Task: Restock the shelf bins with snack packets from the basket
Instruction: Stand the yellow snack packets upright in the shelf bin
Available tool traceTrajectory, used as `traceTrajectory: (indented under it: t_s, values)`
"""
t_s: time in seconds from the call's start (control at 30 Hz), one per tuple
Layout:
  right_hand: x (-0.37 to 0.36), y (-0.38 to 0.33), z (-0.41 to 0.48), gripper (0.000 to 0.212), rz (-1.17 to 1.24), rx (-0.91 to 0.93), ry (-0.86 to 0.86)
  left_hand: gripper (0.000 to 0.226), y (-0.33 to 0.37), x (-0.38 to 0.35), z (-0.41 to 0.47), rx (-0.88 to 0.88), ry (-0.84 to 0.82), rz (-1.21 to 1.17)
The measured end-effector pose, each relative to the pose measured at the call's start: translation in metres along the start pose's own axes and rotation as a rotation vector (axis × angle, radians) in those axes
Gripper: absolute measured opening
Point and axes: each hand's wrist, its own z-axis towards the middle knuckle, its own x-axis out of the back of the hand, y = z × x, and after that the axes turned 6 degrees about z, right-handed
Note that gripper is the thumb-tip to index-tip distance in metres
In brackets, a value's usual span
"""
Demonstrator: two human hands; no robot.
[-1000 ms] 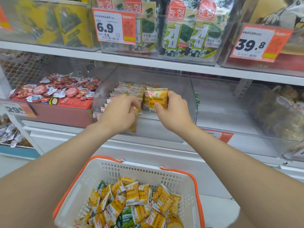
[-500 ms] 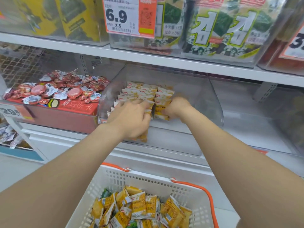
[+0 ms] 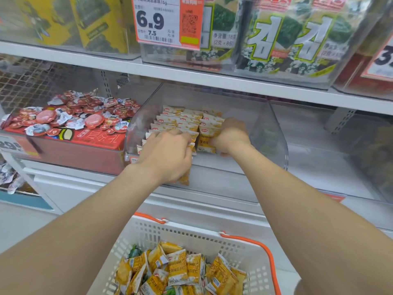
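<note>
- The left hand [image 3: 168,154] reaches over the front wall of the clear bin [image 3: 278,135]. Its fingers are curled down and closed round a yellow packet [image 3: 184,179] (the lower end sticks out beneath the palm).
- The right hand [image 3: 230,137] is inside the same bin, just right of the left hand. Its knuckles are up and its fingers curl against the right edge of the front packet [image 3: 207,141]; I cannot tell whether it pinches that packet or only touches it.
- Beyond the 2 hands, the rows of packets [image 3: 178,119] stand upright and run back into the bin.
- Below the forearms and nearer than the hands is the white basket [image 3: 191,233] with orange handles. It holds loose packets [image 3: 180,271], mostly yellow with some green among them.
- Left of the left hand, touching the bin, a red box [image 3: 85,143] is heaped with round red-lidded snacks.
- Above the hands, on the upper shelf, a price tag [image 3: 168,22] reads 6.9, with seaweed packs [image 3: 297,37] to its right.
</note>
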Motion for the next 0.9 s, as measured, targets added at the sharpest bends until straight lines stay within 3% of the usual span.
traceTrajectory:
  t_s: [0.2, 0.37, 0.43, 0.5, 0.6, 0.7, 0.77, 0.83, 0.9]
  values:
    - [0.014, 0.004, -0.025, 0.014, -0.053, 0.191, -0.156, 0.030, 0.011, 0.005, -0.009, 0.003, 0.119, 0.010]
    - [0.039, 0.009, -0.082, 0.030, 0.062, 0.338, 0.032, 0.041, 0.024, 0.021, -0.025, -0.099, 0.168, -0.049]
    - [0.051, 0.012, -0.117, 0.026, 0.060, 0.483, 0.108, 0.029, 0.034, 0.029, -0.036, -0.094, 0.244, -0.081]
    - [0.069, 0.017, -0.152, 0.016, 0.033, 0.604, 0.039, 0.017, 0.043, 0.034, -0.049, -0.065, 0.244, -0.137]
    - [0.091, 0.029, -0.203, 0.011, -0.224, 0.596, -0.378, 0.016, 0.055, 0.028, -0.070, -0.107, -0.016, -0.181]
    - [0.082, 0.048, -0.231, 0.032, -0.541, 0.482, -0.754, 0.011, 0.075, 0.018, -0.094, -0.247, -0.396, -0.101]
    - [0.068, 0.062, -0.247, 0.037, -0.645, 0.454, -0.847, 0.020, 0.095, 0.005, -0.110, -0.350, -0.607, -0.033]
    - [0.053, 0.077, -0.262, 0.014, -0.664, 0.504, -0.861, 0.032, 0.112, -0.020, -0.125, -0.406, -0.751, 0.050]
    - [0.042, 0.089, -0.273, 0.031, -0.711, 0.538, -0.875, 0.041, 0.124, -0.048, -0.141, -0.448, -0.853, 0.112]
